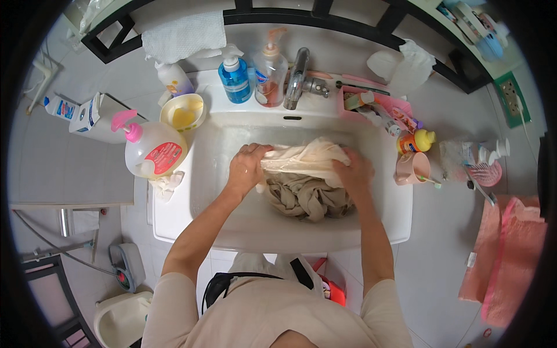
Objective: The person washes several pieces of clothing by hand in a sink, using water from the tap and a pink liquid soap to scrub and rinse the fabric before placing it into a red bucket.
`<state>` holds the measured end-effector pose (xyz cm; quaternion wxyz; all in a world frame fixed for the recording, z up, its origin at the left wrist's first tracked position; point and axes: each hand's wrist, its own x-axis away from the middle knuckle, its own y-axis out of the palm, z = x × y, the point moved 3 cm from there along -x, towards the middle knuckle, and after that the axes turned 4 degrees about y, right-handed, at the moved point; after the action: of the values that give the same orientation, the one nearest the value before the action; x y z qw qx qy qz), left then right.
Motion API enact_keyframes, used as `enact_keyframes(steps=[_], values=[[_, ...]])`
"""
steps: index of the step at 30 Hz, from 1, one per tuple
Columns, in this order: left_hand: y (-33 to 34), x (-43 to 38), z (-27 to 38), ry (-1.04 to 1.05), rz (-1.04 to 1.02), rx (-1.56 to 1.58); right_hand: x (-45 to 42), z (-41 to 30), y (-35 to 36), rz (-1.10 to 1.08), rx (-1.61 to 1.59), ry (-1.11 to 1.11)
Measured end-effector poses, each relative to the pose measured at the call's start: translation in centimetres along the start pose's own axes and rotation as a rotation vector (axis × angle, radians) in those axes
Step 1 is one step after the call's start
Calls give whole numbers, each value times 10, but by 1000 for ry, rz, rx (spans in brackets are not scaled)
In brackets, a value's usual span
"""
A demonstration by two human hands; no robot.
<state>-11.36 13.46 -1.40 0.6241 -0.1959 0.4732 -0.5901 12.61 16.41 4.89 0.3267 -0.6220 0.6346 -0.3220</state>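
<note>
A wet cream-coloured cloth (304, 157) is stretched between my two hands over the sink. My left hand (248, 164) grips its left end, and my right hand (354, 172) grips the right end, slightly blurred. Just below the cloth, a heap of wet grey-brown fabric (311, 198) lies bunched in the white ceramic washbasin (278, 241). Shallow water (226, 130) shows around the fabric. My fingertips are partly hidden by the cream cloth.
Behind the basin stand a chrome faucet (297, 78), a blue pump bottle (235, 80) and a clear pump bottle (270, 78). A large detergent pump bottle (156, 150) and a soap bowl (182, 112) sit left. At right are a pink organizer (348, 108), a yellow-capped bottle (415, 141) and a pink mug (411, 168).
</note>
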Motion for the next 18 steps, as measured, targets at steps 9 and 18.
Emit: enact_keyframes(steps=[9,18], values=[[21,-4,88,-110,-231,777,24,-4,-57,-16,-590,-157],[100,25,46,-315,-545,105,20,69,89,-52,245,-216]])
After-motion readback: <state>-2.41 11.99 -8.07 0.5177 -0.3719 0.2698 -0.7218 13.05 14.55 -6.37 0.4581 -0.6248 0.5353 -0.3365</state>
